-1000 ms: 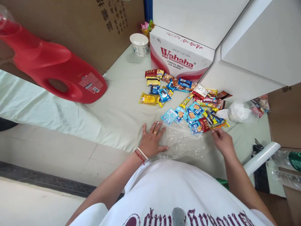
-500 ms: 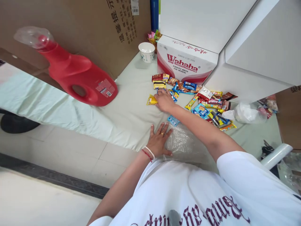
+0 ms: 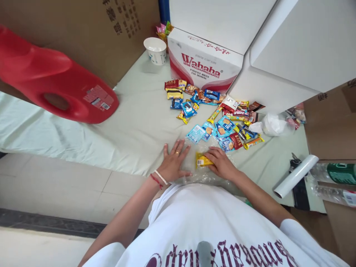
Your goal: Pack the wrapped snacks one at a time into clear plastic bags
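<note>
A clear plastic bag (image 3: 211,174) lies flat at the near edge of a surface covered in pale green cloth (image 3: 133,126). My left hand (image 3: 174,161) rests flat on the bag's left side, fingers spread. My right hand (image 3: 221,163) lies over a yellow snack packet (image 3: 202,160) on the bag, fingers curled on the packet's right end. Beyond the hands is a scattered pile of small wrapped snacks (image 3: 219,115).
A big red detergent jug (image 3: 55,85) lies on its side at the left. A Wahaha carton (image 3: 205,63) and a paper cup (image 3: 155,50) stand at the back. Cardboard boxes (image 3: 83,26) line the rear. A white roll (image 3: 296,176) and bottles (image 3: 333,174) lie right.
My right hand reached to the far left of the snack pile, took the yellow packet and brought it back onto the plastic bag. The left hand stayed flat on the bag.
</note>
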The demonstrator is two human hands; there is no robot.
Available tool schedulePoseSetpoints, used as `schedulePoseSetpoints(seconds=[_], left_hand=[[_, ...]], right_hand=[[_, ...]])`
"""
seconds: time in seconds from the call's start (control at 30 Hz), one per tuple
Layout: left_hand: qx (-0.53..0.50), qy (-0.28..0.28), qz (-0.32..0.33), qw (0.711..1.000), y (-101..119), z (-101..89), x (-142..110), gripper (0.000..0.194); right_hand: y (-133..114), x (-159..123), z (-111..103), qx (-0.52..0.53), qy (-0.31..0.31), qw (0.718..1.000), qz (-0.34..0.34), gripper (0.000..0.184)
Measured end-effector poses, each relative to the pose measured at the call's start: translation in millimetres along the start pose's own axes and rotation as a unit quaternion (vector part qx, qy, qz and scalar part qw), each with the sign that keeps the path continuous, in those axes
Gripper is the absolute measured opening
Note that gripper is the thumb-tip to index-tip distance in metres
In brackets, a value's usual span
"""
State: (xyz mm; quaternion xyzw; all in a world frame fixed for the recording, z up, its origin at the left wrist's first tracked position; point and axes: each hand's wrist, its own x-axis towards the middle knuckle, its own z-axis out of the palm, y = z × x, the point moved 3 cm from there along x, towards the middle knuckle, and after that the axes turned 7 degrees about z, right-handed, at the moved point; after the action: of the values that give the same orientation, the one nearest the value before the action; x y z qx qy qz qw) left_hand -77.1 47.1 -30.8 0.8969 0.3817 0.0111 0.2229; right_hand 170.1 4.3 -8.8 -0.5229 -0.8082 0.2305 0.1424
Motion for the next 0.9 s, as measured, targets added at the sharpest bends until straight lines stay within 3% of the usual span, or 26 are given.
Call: schedulePoseSetpoints(seconds=[0.1,0.23,0.33,0.5,0.6,0.77,0.9], left_hand=[[0.032,0.032,-0.010,0.999,4,-4.1,-15,0.109],[0.088,0.091,0.028,0.992,16,-3.2,-36,0.083],[0.091,0.087,0.050,0.991,22,1.5,-40,0.061],[0.057,0.047,-0.008,0.997,15,8.7,-31,0.075],[0.056,0.064,0.001,0.996,10,8.7,-33,0.078],[0.062,0.129,0.102,0.985,12,-0.2,-52,0.059],[-0.028,0.065,0.216,0.974,17,3.8,-60,0.067]], right_hand=[[6,-8,14,-0.027,0.026,0.999,0.017,0.056],[2,-20,5,-0.049,0.060,0.997,0.009,0.054],[-7,-27,-2,-0.052,0.067,0.996,-0.008,0.052],[-13,-14,8,-0.070,0.035,0.997,0.008,0.048],[-10,-6,11,-0.068,0.030,0.997,0.029,0.051],[-8,-43,-15,0.031,0.039,0.998,-0.026,0.050],[5,-95,-23,0.085,-0.020,0.996,-0.035,0.045]])
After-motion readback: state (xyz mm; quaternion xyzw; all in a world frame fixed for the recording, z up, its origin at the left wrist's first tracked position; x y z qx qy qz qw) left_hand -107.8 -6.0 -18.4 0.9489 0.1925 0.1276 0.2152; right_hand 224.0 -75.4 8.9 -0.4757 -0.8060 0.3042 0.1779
